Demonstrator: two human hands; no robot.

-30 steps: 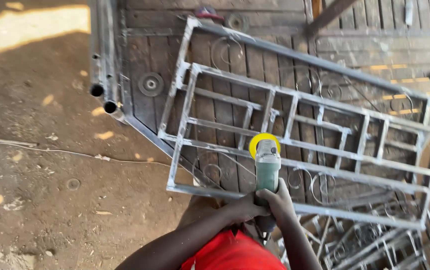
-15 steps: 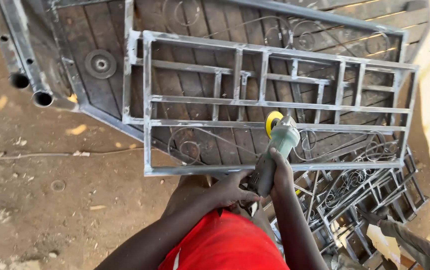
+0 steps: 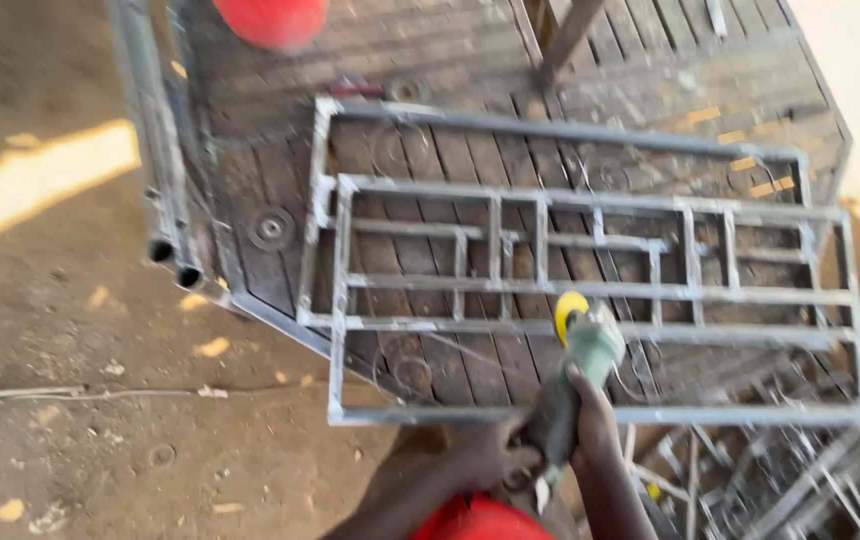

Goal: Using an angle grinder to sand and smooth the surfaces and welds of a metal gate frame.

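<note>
Dirt floor [image 3: 80, 440] on the left, dark slatted tabletop [image 3: 430, 70] on the right carrying a welded steel grille frame [image 3: 590, 292]. I've got both hands on an angle grinder [image 3: 575, 385]: right hand [image 3: 595, 425] wrapped round the body, left hand [image 3: 490, 455] gripping the tail end, both closed tight on it. Yellow guard end sits at the frame's lower crossbar, near the middle. Contact looks likely, but motion blur hides the disc edge, so I can't confirm. Versus half a second ago the head has swung left and up: pipe ends [image 3: 175, 262] moved nearer centre, and a red round object [image 3: 270, 18] now shows at the top edge. Grinder stayed on the same lower bar, so work continues at that spot.
</note>
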